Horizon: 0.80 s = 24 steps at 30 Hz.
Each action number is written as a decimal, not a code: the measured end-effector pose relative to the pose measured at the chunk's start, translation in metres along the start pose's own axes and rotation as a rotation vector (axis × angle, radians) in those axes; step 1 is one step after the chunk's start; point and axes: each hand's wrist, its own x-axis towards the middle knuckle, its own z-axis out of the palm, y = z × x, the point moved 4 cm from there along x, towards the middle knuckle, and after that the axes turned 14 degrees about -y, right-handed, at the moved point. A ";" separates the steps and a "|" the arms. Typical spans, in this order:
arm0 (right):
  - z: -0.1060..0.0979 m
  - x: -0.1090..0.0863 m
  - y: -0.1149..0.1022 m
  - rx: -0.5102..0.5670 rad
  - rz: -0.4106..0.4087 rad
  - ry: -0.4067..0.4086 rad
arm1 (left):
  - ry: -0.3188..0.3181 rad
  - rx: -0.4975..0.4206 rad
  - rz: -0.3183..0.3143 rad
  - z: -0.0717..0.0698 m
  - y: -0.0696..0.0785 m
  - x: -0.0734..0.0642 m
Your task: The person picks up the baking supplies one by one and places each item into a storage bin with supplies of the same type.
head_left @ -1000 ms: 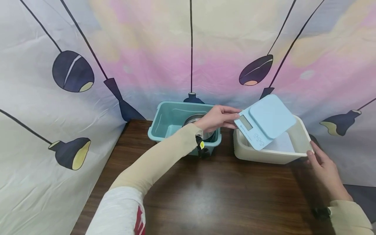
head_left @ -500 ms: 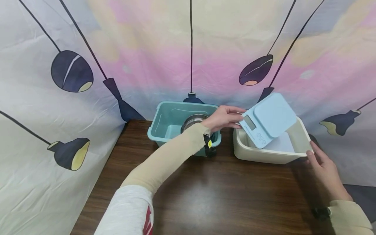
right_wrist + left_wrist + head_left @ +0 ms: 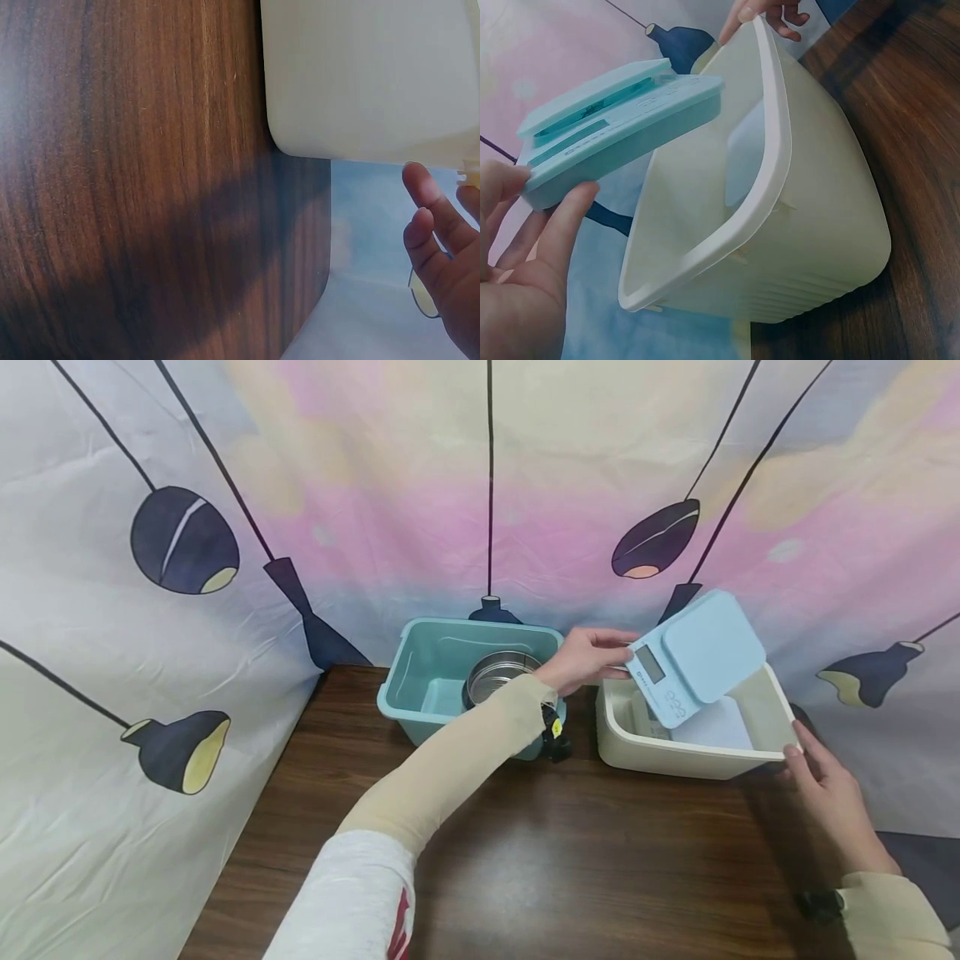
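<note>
My left hand [image 3: 585, 660] pinches one edge of a light blue digital kitchen scale [image 3: 712, 647], thumb on one side and fingers on the other. The scale is tilted over the cream plastic bin [image 3: 660, 758], its display facing up. In the left wrist view, the scale [image 3: 622, 124] hangs near the bin's rim [image 3: 776, 127]. My right hand [image 3: 832, 785] holds the bin's right end by the rim. A pale flat thing [image 3: 720, 727] lies inside the bin, partly hidden by the scale.
Left of the cream bin stands a teal bin [image 3: 427, 652] with a round metal container [image 3: 498, 672] in it, partly behind my left arm. Both bins are near the back of the dark wooden table [image 3: 570, 852]. A patterned cloth [image 3: 375, 502] hangs behind.
My left hand has moved to the right and slightly up with the scale, turning it a little. More of the metal container shows now. My right hand keeps its place on the rim.
</note>
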 end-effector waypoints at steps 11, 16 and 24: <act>0.000 0.000 0.002 -0.001 0.016 -0.008 | 0.100 0.014 0.091 0.009 -0.012 0.013; 0.000 -0.001 0.002 0.001 0.023 -0.006 | 0.139 0.063 0.099 0.017 -0.021 0.019; -0.001 0.002 0.005 -0.001 0.003 0.002 | 0.185 0.133 0.071 0.025 -0.038 0.028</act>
